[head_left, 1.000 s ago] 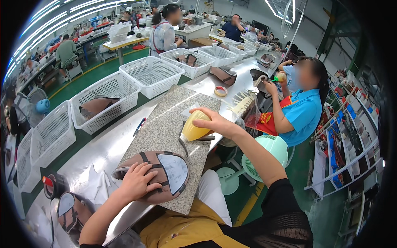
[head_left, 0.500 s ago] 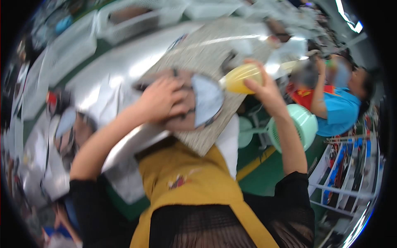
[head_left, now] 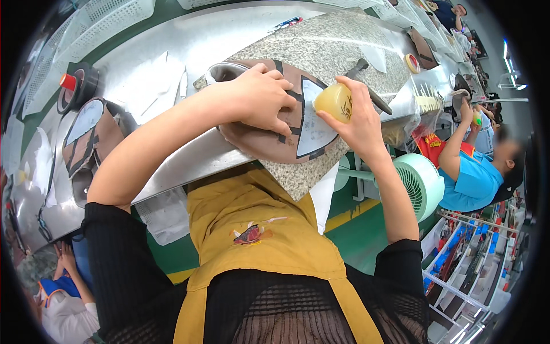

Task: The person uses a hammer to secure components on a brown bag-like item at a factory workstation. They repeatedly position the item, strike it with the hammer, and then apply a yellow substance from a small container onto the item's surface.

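A brown bag (head_left: 258,144) with black straps and a pale grey oval end panel (head_left: 316,135) lies on a speckled stone slab (head_left: 303,178). My left hand (head_left: 263,100) rests on top of the bag, fingers spread and bent over its surface, the thumb toward me. In my right hand (head_left: 362,117) is a yellow squeeze bottle (head_left: 334,102) with dark marks on its side. The bottle is tilted, its narrow end at the pale panel; whether the tip touches cannot be made out.
A similar brown bag (head_left: 94,140) stands on the metal table at left, near a black tape roll (head_left: 86,86). A dark-handled tool (head_left: 379,102) lies just past the bottle. A green fan (head_left: 418,186) and a co-worker in blue (head_left: 472,180) are at right. White baskets (head_left: 109,28) line the back.
The bottle has come left and down a little, from beside the panel's edge to over the panel. My left hand has shifted right along the bag.
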Demonstrator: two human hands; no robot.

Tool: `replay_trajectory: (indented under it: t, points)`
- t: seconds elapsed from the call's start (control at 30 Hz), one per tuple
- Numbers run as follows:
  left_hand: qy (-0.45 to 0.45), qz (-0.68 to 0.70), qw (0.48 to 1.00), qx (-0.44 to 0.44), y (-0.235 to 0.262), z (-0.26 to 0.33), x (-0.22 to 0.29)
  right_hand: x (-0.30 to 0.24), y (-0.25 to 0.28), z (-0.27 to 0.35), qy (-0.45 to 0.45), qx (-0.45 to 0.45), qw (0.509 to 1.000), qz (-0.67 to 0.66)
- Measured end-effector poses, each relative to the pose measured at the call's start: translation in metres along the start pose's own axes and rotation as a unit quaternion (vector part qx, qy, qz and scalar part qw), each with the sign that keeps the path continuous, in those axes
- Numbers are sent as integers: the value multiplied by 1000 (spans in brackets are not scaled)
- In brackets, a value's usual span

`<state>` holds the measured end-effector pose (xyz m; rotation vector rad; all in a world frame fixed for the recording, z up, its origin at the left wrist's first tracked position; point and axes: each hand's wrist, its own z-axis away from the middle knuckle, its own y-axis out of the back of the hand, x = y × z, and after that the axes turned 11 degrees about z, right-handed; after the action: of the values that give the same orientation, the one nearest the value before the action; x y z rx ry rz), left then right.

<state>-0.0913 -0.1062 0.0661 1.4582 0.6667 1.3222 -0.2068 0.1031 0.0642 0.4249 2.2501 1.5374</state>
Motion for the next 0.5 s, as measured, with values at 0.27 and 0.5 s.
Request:
replay_trajectory:
  t: [0.27, 0.5]
  points:
    - [13, -14, 1000, -8, -8, 0, 2, 1, -25, -52, 23, 0, 999, 23]
    - [16, -22, 1000, 10, -13, 2, 0, -6, 2, -30, 46, -103, 993, 16]
